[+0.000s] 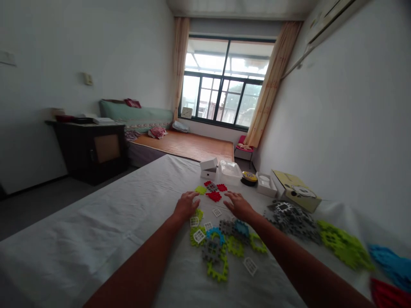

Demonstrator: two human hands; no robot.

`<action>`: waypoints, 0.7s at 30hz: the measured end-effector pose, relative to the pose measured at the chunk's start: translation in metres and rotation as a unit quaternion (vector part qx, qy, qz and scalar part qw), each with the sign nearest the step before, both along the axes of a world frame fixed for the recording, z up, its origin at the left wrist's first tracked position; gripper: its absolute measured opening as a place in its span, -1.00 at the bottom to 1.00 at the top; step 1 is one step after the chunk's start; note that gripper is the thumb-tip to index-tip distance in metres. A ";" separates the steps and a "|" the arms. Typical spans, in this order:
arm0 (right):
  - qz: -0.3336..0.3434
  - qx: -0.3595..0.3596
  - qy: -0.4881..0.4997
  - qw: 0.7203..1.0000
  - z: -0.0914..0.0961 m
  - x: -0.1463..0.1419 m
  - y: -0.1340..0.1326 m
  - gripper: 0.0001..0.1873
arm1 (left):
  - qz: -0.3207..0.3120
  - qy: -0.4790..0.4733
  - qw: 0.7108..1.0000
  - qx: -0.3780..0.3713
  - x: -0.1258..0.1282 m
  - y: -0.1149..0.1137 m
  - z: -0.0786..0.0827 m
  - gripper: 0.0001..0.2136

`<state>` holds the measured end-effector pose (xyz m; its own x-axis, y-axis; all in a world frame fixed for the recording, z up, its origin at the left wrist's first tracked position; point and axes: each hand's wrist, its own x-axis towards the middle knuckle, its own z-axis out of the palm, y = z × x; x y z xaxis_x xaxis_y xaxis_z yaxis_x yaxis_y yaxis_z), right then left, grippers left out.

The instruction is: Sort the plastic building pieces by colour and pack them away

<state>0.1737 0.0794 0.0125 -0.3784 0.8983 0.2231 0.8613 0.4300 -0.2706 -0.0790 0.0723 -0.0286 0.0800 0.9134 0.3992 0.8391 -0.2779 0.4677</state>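
Both arms reach forward over a white-covered table. My left hand (186, 206) is nearest a lime-green interlocking tile (201, 190), its fingers apart and curved. My right hand (238, 204) has its fingers spread beside a red interlocking tile (214, 196), with nothing seen in it. Behind that lie another red tile (221, 187) and a grey tile (212, 186). Between my forearms are small white window pieces (199, 236), a blue arched piece (215, 234), a grey piece (213, 250) and a lime-green frame (218, 271).
On the right are heaps of grey tiles (295, 221), lime-green tiles (346, 246), blue tiles (391, 263) and red tiles (388, 295). A yellow box (298, 188), a clear plastic tub (230, 170), a round yellow-and-black tin (249, 178) and a white box (209, 167) stand along the far side.
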 end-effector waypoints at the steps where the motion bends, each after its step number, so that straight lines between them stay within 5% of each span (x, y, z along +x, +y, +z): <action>1: -0.016 -0.003 -0.003 1.000 -0.002 -0.007 0.019 -0.52 | 0.002 -0.002 1.000 -0.002 0.001 0.000 -0.001 -0.71; 6: -0.043 -0.025 -0.008 0.999 -0.011 -0.034 0.074 -0.52 | 0.006 -0.009 1.000 -0.005 0.005 -0.001 -0.006 -0.71; 12: 0.032 -0.066 -0.027 0.997 -0.012 -0.039 0.068 -0.50 | 0.025 -0.036 0.999 0.013 0.006 0.004 -0.010 -0.68; 15: 0.094 -0.085 -0.030 0.992 -0.002 -0.041 0.069 -0.66 | 0.045 -0.048 0.998 0.007 0.008 0.006 -0.010 -0.66; 21: 0.061 -0.037 -0.002 0.997 -0.006 -0.074 0.095 -0.62 | 0.081 -0.028 0.996 0.005 0.007 0.009 -0.012 -0.67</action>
<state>0.0996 0.1747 0.0065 -0.4876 0.8591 0.1555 0.8047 0.5113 -0.3017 -0.0716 0.0812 -0.0410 -0.0902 0.9085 0.4080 0.8462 -0.1461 0.5125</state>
